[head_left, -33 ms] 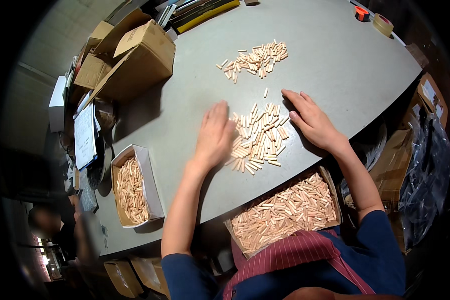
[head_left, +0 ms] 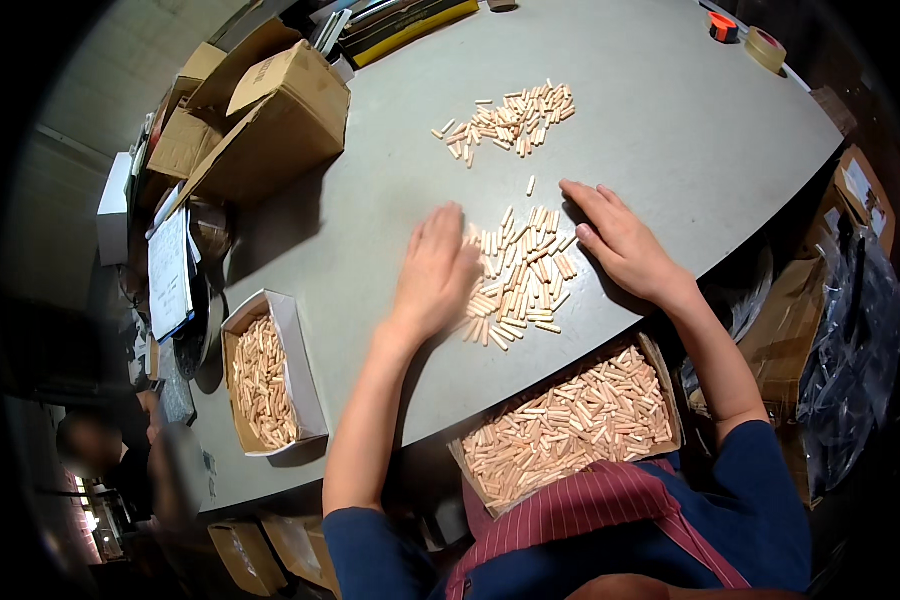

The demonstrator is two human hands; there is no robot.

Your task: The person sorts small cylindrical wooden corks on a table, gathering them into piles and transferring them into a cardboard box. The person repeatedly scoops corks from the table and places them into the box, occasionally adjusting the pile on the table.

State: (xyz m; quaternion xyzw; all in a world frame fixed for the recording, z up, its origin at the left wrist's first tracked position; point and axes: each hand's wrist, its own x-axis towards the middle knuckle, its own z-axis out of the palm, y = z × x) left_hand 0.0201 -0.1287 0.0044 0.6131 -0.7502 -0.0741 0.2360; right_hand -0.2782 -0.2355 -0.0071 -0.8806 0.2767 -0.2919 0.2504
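A loose pile of short wooden dowel pins (head_left: 520, 280) lies on the grey table between my hands. My left hand (head_left: 435, 270), slightly blurred, rests along the pile's left edge with its fingers stretched out and covers some dowels there. On the right side, my right hand (head_left: 620, 240) is open, fingers extended and thumb beside the nearest dowels. Neither hand grips anything that I can see. One single dowel (head_left: 531, 186) lies beyond the pile, and a second dowel pile (head_left: 520, 120) is spread farther back. In my lap, partly under the table edge, sits a cardboard box (head_left: 660, 375) full of dowels.
A white box (head_left: 298, 360) of dowels stands on the grey table (head_left: 390, 160) at left. Behind it are clipped papers (head_left: 170, 270) and a large open carton (head_left: 290, 120). An orange tape measure (head_left: 723, 28) and a tape roll (head_left: 765, 50) lie far right. A person (head_left: 120, 450) is at far left.
My left hand has shifted slightly to the right, against the dowel pile. My right hand has moved very slightly left. The dowels look nearly the same.
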